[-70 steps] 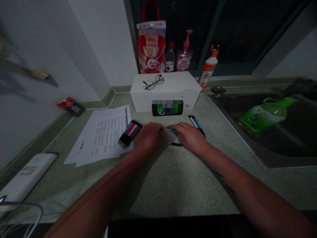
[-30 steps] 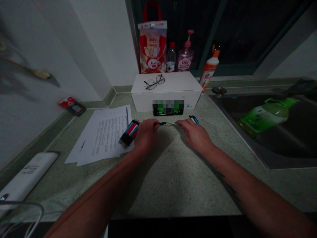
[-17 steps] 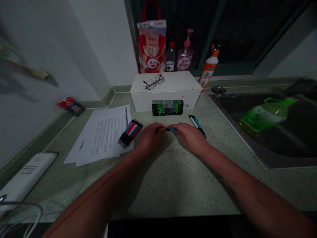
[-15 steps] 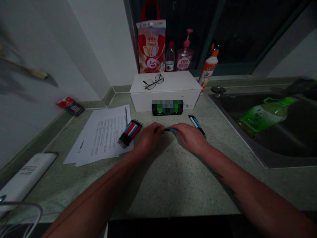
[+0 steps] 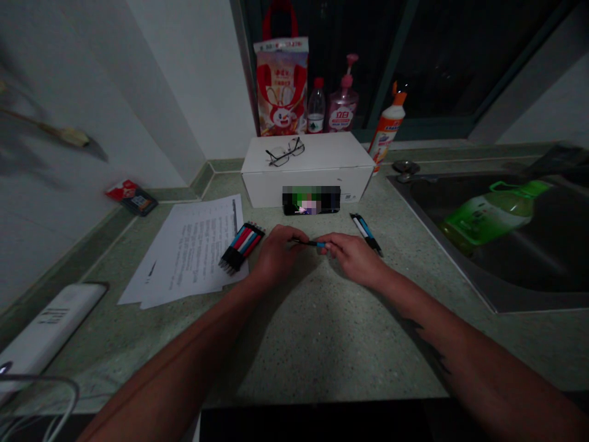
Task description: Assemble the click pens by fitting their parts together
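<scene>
My left hand and my right hand hover close together over the speckled green counter. Between them runs a slim black-and-blue pen, its dark end in my left fingers and its blue part pinched by my right. The fingers hide both pen ends. Just beyond my right hand lie a pair of white-and-blue pens. To the left of my left hand, a bundle of black, red and blue pens rests on a stack of printed papers.
Behind the hands stand a white box with glasses on it and a dark pen case against it. Bottles line the window sill. A steel sink holding a green bottle lies right; a white power strip lies left.
The dark pen piece that lay on the counter earlier is gone from there. My hands have come closer together, and the pen between them looks shorter than when they held it stretched wide.
</scene>
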Action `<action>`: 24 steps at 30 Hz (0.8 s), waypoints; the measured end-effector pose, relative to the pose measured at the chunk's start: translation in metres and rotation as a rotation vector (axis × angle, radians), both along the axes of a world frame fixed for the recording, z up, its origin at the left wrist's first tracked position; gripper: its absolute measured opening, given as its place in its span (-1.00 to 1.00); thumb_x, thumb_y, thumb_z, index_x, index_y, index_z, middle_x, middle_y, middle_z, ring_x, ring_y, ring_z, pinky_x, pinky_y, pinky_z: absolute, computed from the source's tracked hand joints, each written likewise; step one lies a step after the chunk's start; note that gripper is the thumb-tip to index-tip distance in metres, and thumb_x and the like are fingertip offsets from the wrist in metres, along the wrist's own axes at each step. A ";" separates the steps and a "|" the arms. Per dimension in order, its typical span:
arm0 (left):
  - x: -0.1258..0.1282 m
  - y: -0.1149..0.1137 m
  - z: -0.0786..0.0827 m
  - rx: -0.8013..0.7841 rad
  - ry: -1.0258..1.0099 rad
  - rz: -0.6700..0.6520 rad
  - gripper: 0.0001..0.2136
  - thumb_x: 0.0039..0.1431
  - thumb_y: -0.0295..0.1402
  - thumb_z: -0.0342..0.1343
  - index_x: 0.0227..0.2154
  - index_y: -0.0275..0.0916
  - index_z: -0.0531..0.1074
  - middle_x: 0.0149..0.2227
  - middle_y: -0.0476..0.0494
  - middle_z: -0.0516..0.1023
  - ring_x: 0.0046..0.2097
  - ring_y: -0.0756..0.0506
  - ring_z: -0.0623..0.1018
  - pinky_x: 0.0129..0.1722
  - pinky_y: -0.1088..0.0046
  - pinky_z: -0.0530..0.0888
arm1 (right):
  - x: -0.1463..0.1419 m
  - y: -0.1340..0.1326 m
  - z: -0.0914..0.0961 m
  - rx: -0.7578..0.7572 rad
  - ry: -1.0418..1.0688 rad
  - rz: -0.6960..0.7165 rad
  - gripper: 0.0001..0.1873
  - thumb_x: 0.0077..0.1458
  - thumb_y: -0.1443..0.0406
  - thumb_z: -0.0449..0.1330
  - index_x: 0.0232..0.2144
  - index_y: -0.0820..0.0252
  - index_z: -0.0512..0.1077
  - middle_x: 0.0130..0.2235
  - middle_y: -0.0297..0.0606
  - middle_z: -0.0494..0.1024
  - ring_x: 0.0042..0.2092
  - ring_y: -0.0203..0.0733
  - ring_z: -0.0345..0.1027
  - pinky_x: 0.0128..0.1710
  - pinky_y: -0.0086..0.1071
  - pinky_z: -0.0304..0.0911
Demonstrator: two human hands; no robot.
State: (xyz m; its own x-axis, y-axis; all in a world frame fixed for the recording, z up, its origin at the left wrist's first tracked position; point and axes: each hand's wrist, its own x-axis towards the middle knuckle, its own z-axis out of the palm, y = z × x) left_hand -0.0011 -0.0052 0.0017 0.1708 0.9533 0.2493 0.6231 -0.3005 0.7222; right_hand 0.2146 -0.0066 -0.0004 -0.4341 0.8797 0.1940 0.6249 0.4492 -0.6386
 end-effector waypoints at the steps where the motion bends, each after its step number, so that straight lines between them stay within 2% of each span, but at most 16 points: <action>1: 0.000 0.000 0.000 0.005 0.000 -0.004 -0.89 0.13 -0.50 0.19 -0.34 -0.14 0.54 -0.21 -0.07 0.62 -0.09 -0.11 0.56 0.01 0.25 0.48 | 0.000 0.000 0.000 -0.010 -0.001 0.005 -0.68 0.33 0.38 0.02 -0.06 0.13 0.55 -0.25 -0.22 0.67 -0.17 -0.11 0.55 -0.14 -0.24 0.37; 3: 0.001 -0.001 0.002 0.005 -0.006 -0.008 -0.89 0.12 -0.50 0.20 -0.35 -0.15 0.54 -0.22 -0.08 0.61 -0.09 -0.11 0.55 0.00 0.26 0.47 | -0.002 0.000 -0.001 -0.022 0.003 0.003 -0.70 0.32 0.38 0.03 -0.07 0.13 0.54 -0.25 -0.22 0.66 -0.18 -0.12 0.54 -0.15 -0.25 0.35; 7: 0.003 -0.002 0.003 -0.048 -0.021 0.013 -0.90 0.12 -0.50 0.19 -0.35 -0.15 0.53 -0.24 -0.10 0.61 -0.14 -0.12 0.55 -0.06 0.27 0.48 | -0.005 -0.002 0.001 -0.021 0.013 -0.065 -0.80 0.19 0.33 0.25 -0.11 0.15 0.51 -0.25 -0.23 0.65 -0.23 -0.12 0.52 -0.24 -0.30 0.31; 9: 0.002 -0.002 0.002 -0.055 -0.024 0.008 -0.90 0.11 -0.49 0.19 -0.36 -0.15 0.53 -0.24 -0.10 0.60 -0.15 -0.12 0.54 -0.07 0.27 0.48 | -0.005 -0.002 0.002 -0.016 0.006 -0.087 -0.84 0.16 0.32 0.30 -0.16 0.16 0.51 -0.29 -0.25 0.63 -0.26 -0.13 0.50 -0.27 -0.32 0.29; 11: 0.001 -0.002 0.001 -0.032 -0.047 -0.020 -0.91 0.09 -0.49 0.20 -0.38 -0.15 0.52 -0.24 -0.10 0.60 -0.13 -0.13 0.55 -0.06 0.27 0.48 | -0.005 -0.003 0.003 -0.006 -0.015 -0.074 -0.92 0.22 0.32 0.25 -0.22 0.15 0.52 -0.29 -0.25 0.64 -0.25 -0.14 0.50 -0.25 -0.32 0.27; 14: 0.001 -0.001 -0.003 -0.012 -0.111 -0.057 -0.91 0.06 -0.49 0.22 -0.41 -0.14 0.50 -0.26 -0.09 0.60 -0.14 -0.14 0.55 -0.05 0.26 0.48 | -0.004 -0.003 0.003 0.003 -0.075 -0.043 -0.84 0.31 0.31 0.15 -0.24 0.13 0.54 -0.25 -0.23 0.66 -0.22 -0.13 0.51 -0.21 -0.30 0.26; 17: 0.003 0.000 -0.003 -0.072 -0.172 -0.035 -0.81 0.02 -0.45 0.27 -0.27 -0.13 0.51 -0.18 -0.09 0.62 -0.14 -0.13 0.57 -0.08 0.28 0.49 | -0.004 -0.002 0.003 0.012 -0.106 -0.068 -0.79 0.34 0.29 0.11 -0.21 0.13 0.56 -0.22 -0.20 0.66 -0.19 -0.10 0.51 -0.20 -0.28 0.27; 19: 0.003 0.000 -0.001 -0.141 -0.192 -0.001 -0.78 0.06 -0.37 0.28 -0.19 -0.13 0.50 -0.18 -0.10 0.63 -0.17 -0.12 0.58 -0.13 0.30 0.50 | -0.005 -0.001 0.003 0.018 -0.106 -0.080 -0.79 0.34 0.28 0.11 -0.19 0.13 0.57 -0.19 -0.18 0.66 -0.16 -0.08 0.51 -0.18 -0.27 0.28; 22: 0.002 0.000 0.003 -0.184 -0.169 0.002 -0.92 0.21 -0.29 0.17 -0.30 -0.14 0.51 -0.31 -0.08 0.64 -0.25 -0.12 0.59 -0.18 0.30 0.48 | -0.005 0.000 0.004 0.017 -0.106 -0.082 -0.79 0.34 0.27 0.12 -0.18 0.12 0.58 -0.17 -0.18 0.66 -0.14 -0.06 0.52 -0.16 -0.26 0.29; 24: 0.002 0.000 0.004 -0.153 -0.168 -0.008 -0.94 0.20 -0.33 0.17 -0.37 -0.13 0.51 -0.31 -0.08 0.65 -0.24 -0.12 0.59 -0.17 0.30 0.48 | -0.004 0.000 0.004 0.021 -0.104 -0.087 -0.79 0.34 0.27 0.12 -0.17 0.12 0.58 -0.17 -0.18 0.66 -0.14 -0.06 0.52 -0.15 -0.25 0.29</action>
State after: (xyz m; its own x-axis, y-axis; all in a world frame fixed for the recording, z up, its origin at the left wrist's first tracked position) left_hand 0.0008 -0.0056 0.0060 0.1469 0.9809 0.1275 0.4880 -0.1840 0.8532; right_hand 0.2101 -0.0067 0.0033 -0.3748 0.9113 0.1706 0.7244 0.4027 -0.5595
